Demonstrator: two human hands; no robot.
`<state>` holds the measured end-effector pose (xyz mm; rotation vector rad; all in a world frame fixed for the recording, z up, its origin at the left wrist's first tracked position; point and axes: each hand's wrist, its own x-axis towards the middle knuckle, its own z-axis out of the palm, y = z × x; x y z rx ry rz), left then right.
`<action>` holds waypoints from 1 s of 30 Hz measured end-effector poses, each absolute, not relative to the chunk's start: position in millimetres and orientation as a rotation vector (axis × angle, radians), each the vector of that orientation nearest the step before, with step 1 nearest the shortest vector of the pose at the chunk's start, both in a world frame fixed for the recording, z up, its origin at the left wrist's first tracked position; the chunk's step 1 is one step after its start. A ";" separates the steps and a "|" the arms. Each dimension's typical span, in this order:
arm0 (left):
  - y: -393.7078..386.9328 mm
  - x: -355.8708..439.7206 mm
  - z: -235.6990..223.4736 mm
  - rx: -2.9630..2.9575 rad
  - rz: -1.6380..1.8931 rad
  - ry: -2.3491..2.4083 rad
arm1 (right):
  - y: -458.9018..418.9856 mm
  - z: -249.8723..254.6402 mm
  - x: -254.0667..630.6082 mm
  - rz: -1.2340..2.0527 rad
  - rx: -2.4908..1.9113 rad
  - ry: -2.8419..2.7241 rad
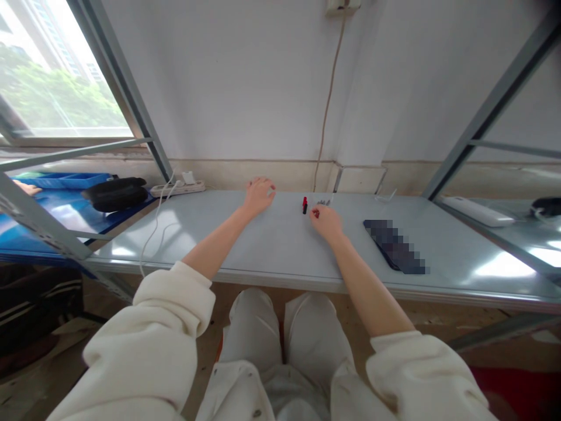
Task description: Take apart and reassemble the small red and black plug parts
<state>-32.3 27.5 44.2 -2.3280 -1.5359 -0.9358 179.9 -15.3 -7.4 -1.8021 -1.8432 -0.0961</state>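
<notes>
My left hand [259, 196] is over the back middle of the grey table [272, 251], fingers apart, holding nothing. To its right, my right hand [326, 221] is closed, with a small dark red piece [316, 214] showing at the fingertips. Its exact kind is too small to make out. Just left of those fingers, a small red piece [304, 201] and a small black piece [305, 209] lie end to end on the table. Several small grey metal-looking pieces [325, 202] lie right behind my right hand, which partly hides them.
A dark phone-like slab [385, 242], partly pixelated, lies right of my right forearm. At the back left is a white power strip [184, 188] with a cable hanging over the front edge. Metal uprights flank the table. Another person's hand [27, 187] shows at far left near blue trays [72, 180].
</notes>
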 end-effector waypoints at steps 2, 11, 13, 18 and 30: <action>19.2 -15.1 40.8 -2.441 -0.905 -1.354 | -15.0 -6.7 182.8 -0.074 -1.933 -1.793; 12.7 38.8 -8.9 -2.686 -0.670 -1.183 | -8.3 -14.1 188.2 -0.076 -2.109 -1.773; 13.1 41.4 -12.4 -2.661 -0.667 -1.222 | -6.9 -15.0 187.0 -0.082 -2.111 -1.780; 14.8 44.0 -11.9 -2.625 -0.657 -1.247 | -3.7 -16.4 184.7 -0.070 -2.120 -1.764; 29.5 51.1 -17.0 -2.570 -1.119 -1.629 | 4.8 -22.7 179.3 -0.049 -2.070 -1.755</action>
